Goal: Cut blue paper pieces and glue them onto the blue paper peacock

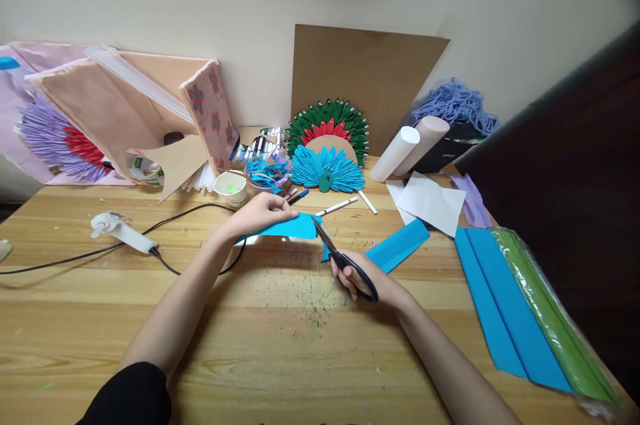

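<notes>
Left of the scissors (341, 259), the left hand (265, 215) pinches a blue strip (290, 228), apparently steadying its end; the right hand (365, 273) grips the scissors, presumably for control.

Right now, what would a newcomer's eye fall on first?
Probably the blue craft bird first, spread in front of a green and red fan toward the back of the table. Next, nearer the middle, the black scissors in the right hand, set at the end of the blue strip the left hand holds.
</notes>
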A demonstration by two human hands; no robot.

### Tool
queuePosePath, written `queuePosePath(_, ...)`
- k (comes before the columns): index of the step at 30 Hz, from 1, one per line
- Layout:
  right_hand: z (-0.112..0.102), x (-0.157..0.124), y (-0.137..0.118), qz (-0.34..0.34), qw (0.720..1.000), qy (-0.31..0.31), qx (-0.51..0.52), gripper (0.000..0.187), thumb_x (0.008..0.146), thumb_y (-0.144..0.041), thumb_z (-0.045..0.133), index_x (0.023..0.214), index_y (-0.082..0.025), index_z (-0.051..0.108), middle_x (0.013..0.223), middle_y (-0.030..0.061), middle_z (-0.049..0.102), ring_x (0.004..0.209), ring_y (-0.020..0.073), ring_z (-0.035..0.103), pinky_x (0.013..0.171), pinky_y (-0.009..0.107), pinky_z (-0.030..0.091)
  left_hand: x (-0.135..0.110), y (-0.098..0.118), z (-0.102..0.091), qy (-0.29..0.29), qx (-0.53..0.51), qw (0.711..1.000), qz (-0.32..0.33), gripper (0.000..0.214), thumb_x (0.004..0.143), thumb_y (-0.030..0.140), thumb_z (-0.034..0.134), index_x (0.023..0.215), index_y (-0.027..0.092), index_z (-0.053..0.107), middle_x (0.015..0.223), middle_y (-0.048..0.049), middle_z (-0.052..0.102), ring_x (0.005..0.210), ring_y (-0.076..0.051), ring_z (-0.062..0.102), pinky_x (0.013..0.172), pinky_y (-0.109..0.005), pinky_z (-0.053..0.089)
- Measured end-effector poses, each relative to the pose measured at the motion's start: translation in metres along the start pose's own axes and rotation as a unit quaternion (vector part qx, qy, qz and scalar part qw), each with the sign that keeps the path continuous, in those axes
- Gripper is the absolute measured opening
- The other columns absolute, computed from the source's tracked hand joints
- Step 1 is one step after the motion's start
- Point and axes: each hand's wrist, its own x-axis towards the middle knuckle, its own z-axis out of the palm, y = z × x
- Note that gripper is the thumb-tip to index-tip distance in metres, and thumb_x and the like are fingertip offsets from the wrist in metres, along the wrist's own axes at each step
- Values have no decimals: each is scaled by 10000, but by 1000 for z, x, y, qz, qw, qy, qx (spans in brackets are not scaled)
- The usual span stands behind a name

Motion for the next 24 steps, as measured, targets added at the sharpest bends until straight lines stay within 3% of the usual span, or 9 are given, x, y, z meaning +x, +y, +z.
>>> queuePosePath(5,2,-4,-5,-29,999,-41,-19,737,651,-842,306,843,-149,467,507,-63,417,393,71,408,394,197,364,-1,2,0,-41,24,999,21,343,764,457,578,654,133,605,590,25,450,538,-80,363,506,-218,256)
queuePosePath(16,0,-4,-6,-2,999,-42,-17,681,623,-824,418,774,-161,460,492,-80,363,384,56,348,340,177,354,-1,-2,-4,-74,75,994,30,348,774,472,563,733,138,652,640,0,560,581,-105,473,534,-222,337)
queuePosePath(18,-1,-4,-5,-7,999,-34,-16,695,623,-833,397,776,-158,465,486,-77,380,372,55,350,343,181,358,0,-1,-3,-8,99,994,48,320,764,459,587,807,151,662,733,-21,621,654,-128,531,595,-237,386)
queuePosePath(21,-4,-2,1,-23,1000,-9,-1,722,624,-848,348,782,-155,471,467,-72,406,346,59,375,340,179,339,-4,9,4,197,163,961,101,319,716,447,651,882,174,656,916,-54,651,843,-177,567,742,-278,411)
queuePosePath(23,-8,0,8,-20,999,5,27,741,613,-860,320,787,-156,472,455,-70,418,335,67,405,338,178,330,-9,20,16,293,171,937,82,330,767,489,578,764,169,659,826,-53,658,817,-184,576,751,-287,406)
queuePosePath(24,-9,1,12,-17,999,10,46,750,602,-867,314,788,-158,470,450,-71,419,329,70,412,336,180,332,-12,26,24,297,142,944,40,430,819,524,478,658,164,648,684,-41,641,701,-169,576,694,-276,408)
